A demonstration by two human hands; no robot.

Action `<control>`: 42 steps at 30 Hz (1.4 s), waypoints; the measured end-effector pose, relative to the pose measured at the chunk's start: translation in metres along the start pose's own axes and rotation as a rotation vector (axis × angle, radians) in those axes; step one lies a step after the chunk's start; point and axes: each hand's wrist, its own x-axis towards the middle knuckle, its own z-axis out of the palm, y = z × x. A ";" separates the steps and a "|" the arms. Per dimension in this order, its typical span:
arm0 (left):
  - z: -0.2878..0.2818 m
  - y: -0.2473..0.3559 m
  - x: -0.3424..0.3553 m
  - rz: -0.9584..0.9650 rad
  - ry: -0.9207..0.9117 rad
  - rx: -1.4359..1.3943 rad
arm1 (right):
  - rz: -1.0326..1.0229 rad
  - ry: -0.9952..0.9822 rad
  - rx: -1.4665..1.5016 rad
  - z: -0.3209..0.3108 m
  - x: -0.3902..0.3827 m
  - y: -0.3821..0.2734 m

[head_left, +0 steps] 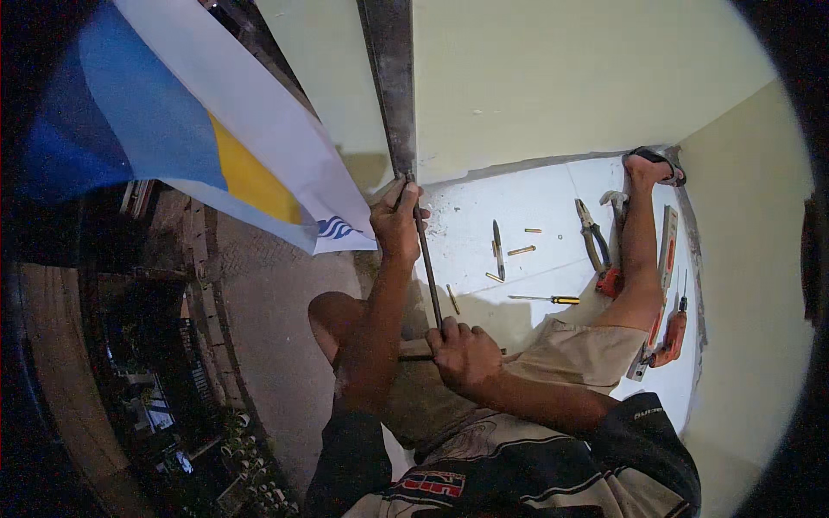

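My left hand (396,226) is closed around the upper end of a long thin dark metal rod (428,268), close to the lower end of a dark steel post (395,86) on the wall's edge. Lower down, my right hand (467,358) grips the rod's near end. A short dark crossbar (414,357) sticks out on both sides of that fist; how it joins the rod is hidden under my fingers. Whether the rod's far tip sits on a fastener cannot be made out.
On the white tiled floor lie pliers (592,237), a yellow-black screwdriver (548,300), several brass-coloured pieces (522,250), a hammer (615,203), a spirit level (668,246) and an orange drill (671,337). A blue, white and yellow banner (250,164) hangs at left, above a drop to the street.
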 end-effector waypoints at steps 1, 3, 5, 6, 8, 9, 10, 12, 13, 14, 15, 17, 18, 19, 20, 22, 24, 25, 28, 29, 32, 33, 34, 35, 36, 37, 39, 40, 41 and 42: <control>-0.001 0.004 -0.002 -0.024 0.001 0.025 | -0.003 -0.001 -0.001 -0.006 -0.003 0.002; -0.010 0.008 -0.002 -0.038 0.021 0.057 | -0.307 0.194 0.029 -0.026 -0.008 0.008; -0.008 0.005 0.003 0.041 0.009 0.042 | -0.374 0.266 0.086 -0.022 -0.004 0.018; -0.009 0.003 0.003 0.044 0.013 0.044 | -0.441 0.335 0.144 -0.015 0.001 0.023; 0.008 0.002 0.001 0.065 0.057 0.068 | -0.477 0.393 0.385 0.025 0.012 0.043; 0.010 -0.002 -0.001 0.063 0.057 0.070 | -0.523 0.442 0.635 0.043 0.012 0.047; 0.008 -0.006 -0.001 0.121 0.065 0.096 | -0.532 0.438 0.640 0.055 0.007 0.044; 0.007 -0.014 0.003 0.143 0.082 0.095 | -0.235 0.317 1.237 0.071 -0.003 0.038; 0.006 -0.015 0.002 0.138 0.083 0.101 | -0.230 0.314 1.243 0.067 -0.004 0.033; 0.006 -0.013 0.000 0.164 0.096 0.090 | -0.205 0.264 1.569 0.052 -0.005 0.023; 0.007 -0.011 -0.002 0.190 0.108 0.078 | -0.173 0.206 1.893 0.040 -0.008 0.016; 0.006 -0.011 -0.002 0.209 0.087 0.059 | -0.166 0.150 2.009 0.025 -0.015 0.019; 0.006 -0.010 -0.002 0.227 0.067 0.038 | -0.158 0.090 2.124 0.019 -0.018 0.020; 0.005 -0.012 0.000 0.230 0.070 0.038 | -0.161 0.086 2.123 0.013 -0.020 0.019; 0.004 -0.015 0.001 0.221 0.060 -0.006 | -0.097 0.084 2.109 0.007 -0.022 0.018; 0.002 -0.014 0.003 0.209 0.050 -0.052 | -0.030 0.082 2.092 0.001 -0.025 0.017; 0.000 -0.006 0.004 0.065 -0.050 0.063 | -0.027 0.121 2.104 -0.004 -0.026 0.017; -0.001 -0.006 0.004 0.066 -0.044 0.063 | -0.027 0.114 2.104 -0.009 -0.027 0.015; -0.004 -0.006 0.003 -0.008 -0.084 -0.146 | 0.147 0.209 2.159 -0.011 -0.028 0.020; -0.006 -0.007 0.006 -0.093 -0.102 -0.230 | 0.103 0.187 2.024 -0.001 -0.024 0.029; -0.009 -0.006 0.007 -0.201 -0.131 -0.321 | 0.218 0.067 1.819 -0.004 -0.023 0.030; -0.011 -0.005 0.006 -0.225 -0.148 -0.329 | 0.371 -0.022 1.741 -0.007 -0.023 0.027; -0.009 -0.005 0.005 -0.222 -0.146 -0.332 | 0.369 -0.024 1.737 -0.006 -0.022 0.031; -0.007 -0.007 0.004 -0.200 -0.180 -0.325 | 0.488 -0.154 1.965 0.001 -0.019 0.038; -0.005 -0.008 0.004 -0.177 -0.214 -0.318 | 0.611 -0.294 2.187 0.011 -0.015 0.047; -0.004 -0.008 0.002 -0.178 -0.218 -0.317 | 0.609 -0.290 2.190 0.033 -0.010 0.059; 0.001 -0.009 0.003 -0.146 -0.182 -0.228 | 0.197 -0.754 2.553 0.076 0.001 0.083; -0.001 -0.008 0.003 -0.144 -0.177 -0.227 | 0.199 -0.761 2.552 0.077 0.000 0.082; -0.003 -0.009 0.003 -0.137 -0.174 -0.223 | 0.353 -0.682 2.420 0.077 -0.001 0.082; -0.004 -0.009 0.003 -0.130 -0.171 -0.220 | 0.496 -0.601 2.280 0.077 -0.003 0.082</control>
